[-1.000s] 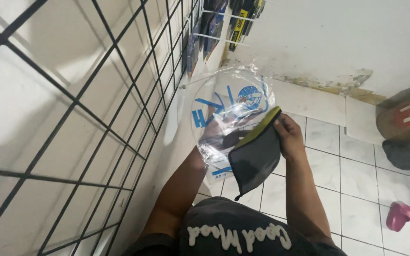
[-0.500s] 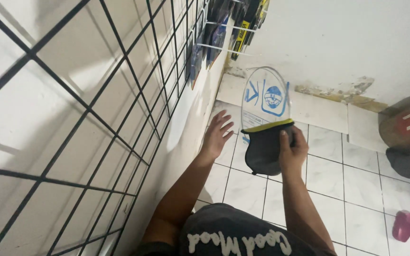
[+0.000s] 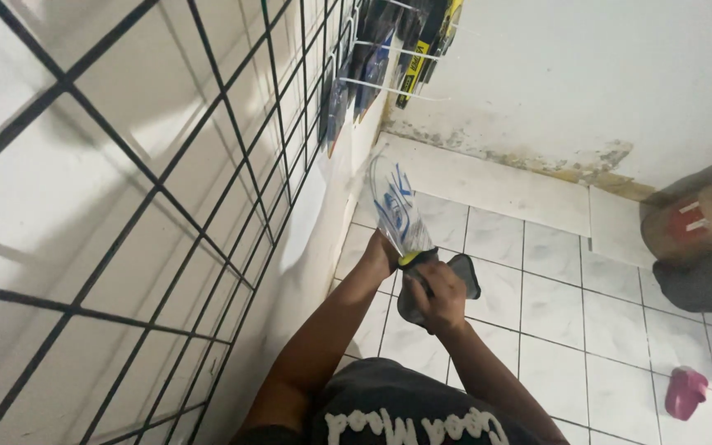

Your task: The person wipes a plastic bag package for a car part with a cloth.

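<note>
From my feed, left hand (image 3: pixel 382 250) grips the clear plastic bag (image 3: pixel 401 213) with blue print, right hand (image 3: pixel 438 290) is clamped on the dark pouch (image 3: pixel 463 272) just under it, above the tiled floor (image 3: pixel 554 313).

We hold a clear plastic package (image 3: pixel 397 210) with blue print up over the white floor tiles, our left hand (image 3: pixel 383 250) at its lower end, just where a dark pouch with a yellow edge (image 3: pixel 447 280) sits in our right hand (image 3: pixel 441 298). Higher up, on pegs of the black wire grid, hang narrow packets (image 3: pixel 389 49) in black, blue and yellow; they look like carded goods, though blur hides the details.
</note>
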